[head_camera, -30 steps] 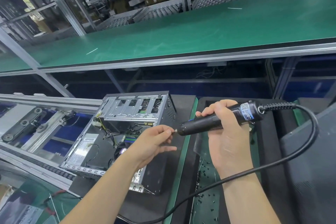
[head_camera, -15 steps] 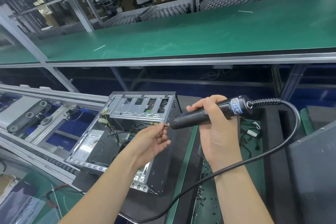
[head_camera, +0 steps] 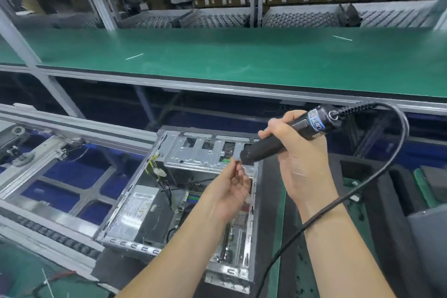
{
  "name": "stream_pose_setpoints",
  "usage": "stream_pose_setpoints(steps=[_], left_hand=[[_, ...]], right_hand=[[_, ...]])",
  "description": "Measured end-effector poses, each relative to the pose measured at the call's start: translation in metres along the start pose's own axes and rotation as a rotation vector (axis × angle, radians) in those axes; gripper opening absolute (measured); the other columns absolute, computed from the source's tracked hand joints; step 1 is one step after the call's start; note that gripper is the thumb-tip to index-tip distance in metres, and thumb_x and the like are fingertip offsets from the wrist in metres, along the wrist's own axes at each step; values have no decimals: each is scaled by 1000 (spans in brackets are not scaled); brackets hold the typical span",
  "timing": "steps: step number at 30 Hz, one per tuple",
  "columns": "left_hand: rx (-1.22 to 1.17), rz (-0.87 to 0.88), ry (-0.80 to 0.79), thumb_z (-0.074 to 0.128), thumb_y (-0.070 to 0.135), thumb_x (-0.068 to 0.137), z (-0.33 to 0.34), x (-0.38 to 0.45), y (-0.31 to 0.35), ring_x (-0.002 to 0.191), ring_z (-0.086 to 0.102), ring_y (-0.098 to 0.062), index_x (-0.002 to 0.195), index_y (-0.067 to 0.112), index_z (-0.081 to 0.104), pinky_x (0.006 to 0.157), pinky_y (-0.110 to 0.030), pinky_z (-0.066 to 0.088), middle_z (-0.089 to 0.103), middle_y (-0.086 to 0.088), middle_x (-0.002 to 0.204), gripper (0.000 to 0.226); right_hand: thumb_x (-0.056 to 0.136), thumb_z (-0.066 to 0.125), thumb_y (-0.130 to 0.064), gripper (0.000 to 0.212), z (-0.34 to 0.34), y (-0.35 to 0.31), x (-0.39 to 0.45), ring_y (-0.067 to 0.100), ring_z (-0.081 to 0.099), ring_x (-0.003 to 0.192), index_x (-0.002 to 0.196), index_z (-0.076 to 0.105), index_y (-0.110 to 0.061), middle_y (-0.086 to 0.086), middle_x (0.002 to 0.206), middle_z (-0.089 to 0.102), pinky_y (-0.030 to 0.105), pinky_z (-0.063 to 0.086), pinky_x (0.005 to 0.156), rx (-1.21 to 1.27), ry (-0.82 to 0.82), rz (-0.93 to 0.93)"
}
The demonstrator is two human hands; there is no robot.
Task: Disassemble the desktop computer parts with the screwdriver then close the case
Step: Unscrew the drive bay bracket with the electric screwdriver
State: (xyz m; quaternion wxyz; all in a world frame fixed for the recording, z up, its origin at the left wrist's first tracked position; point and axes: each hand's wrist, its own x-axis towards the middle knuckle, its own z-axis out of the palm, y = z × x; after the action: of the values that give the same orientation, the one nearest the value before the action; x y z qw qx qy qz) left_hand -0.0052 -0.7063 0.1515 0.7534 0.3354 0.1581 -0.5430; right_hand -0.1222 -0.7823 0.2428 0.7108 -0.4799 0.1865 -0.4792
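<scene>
The right hand (head_camera: 300, 167) is wrapped round the corded screwdriver (head_camera: 283, 138), tip angled down-left. The left hand (head_camera: 229, 189) pinches at that tip, whether on a screw is too small to tell. Beneath lies the open computer case (head_camera: 135, 215); a loosened pinch could drop a screw among its boards.

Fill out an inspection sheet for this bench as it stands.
Surface: green mat strip beside black foam tray.
Job's things: computer case open, side panel off, internals exposed; electric screwdriver aimed at the left fingertips.
Clutter: small dark screws scattered on the mat.
Grippers: right hand grips the screwdriver; left hand pinches at its tip.
Cables: black cord loops over the right forearm.
Surroundings: green conveyor shelf, roller rail.
</scene>
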Motion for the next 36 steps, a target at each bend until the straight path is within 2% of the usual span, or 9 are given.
stream_pose_setpoints(steps=[7,13,17,19,23,26,28,33,36], left_hand=[[-9,-161,-52,73,17,91,-23,24,42,57,62,-11,92,2,71,53,-23,57,66,-5,71,15],[4,-249,-53,73,25,94,-22,26,47,53,62,-10,89,5,72,49,-22,55,69,-4,71,21],[308,-151,224,67,34,96,-45,28,34,54,47,-14,92,8,67,50,-25,41,56,0,66,26],[443,-102,380,67,37,92,-60,28,30,63,44,-18,91,9,60,56,-28,37,52,-4,75,29],[333,-137,209,72,36,92,-58,37,33,79,56,-19,84,10,49,88,-35,49,57,-9,86,35],[213,-212,55,71,42,94,-50,46,28,107,62,-29,130,10,47,112,-41,45,59,-25,125,54],[175,-223,53,71,45,93,-50,53,19,110,61,-28,144,7,44,112,-41,46,58,-22,127,69],[187,-148,102,73,48,90,-55,69,5,101,65,-21,122,10,60,98,-38,55,65,-12,112,51],[324,-68,215,75,50,87,-55,71,5,89,69,-17,103,15,59,75,-31,58,64,-9,112,42]], right_hand=[[77,82,-17,18,52,30,10,36,62,86,78,68,-28,10,76,64,56,54,93,-177,124,-40],[81,79,-13,17,71,38,9,36,63,84,85,66,-22,16,80,62,67,49,101,-256,209,-71],[80,79,-15,16,68,35,11,34,64,82,81,66,-23,12,75,64,68,48,105,-327,248,-70],[79,81,-20,17,63,35,12,34,65,83,74,68,-30,7,74,66,68,49,104,-412,259,-59],[73,85,-28,15,56,39,17,35,64,85,73,70,-31,9,76,66,66,50,104,-483,283,-40],[68,86,-38,18,54,44,21,35,64,84,73,70,-31,10,77,66,64,52,102,-529,282,-22],[67,86,-39,21,53,48,23,33,64,82,74,69,-29,14,78,66,61,55,98,-553,283,-9],[66,86,-42,25,51,55,30,25,63,76,74,68,-27,26,86,63,52,57,90,-615,273,13],[65,86,-42,26,49,60,34,22,63,73,73,68,-26,18,79,65,50,57,87,-635,269,23]])
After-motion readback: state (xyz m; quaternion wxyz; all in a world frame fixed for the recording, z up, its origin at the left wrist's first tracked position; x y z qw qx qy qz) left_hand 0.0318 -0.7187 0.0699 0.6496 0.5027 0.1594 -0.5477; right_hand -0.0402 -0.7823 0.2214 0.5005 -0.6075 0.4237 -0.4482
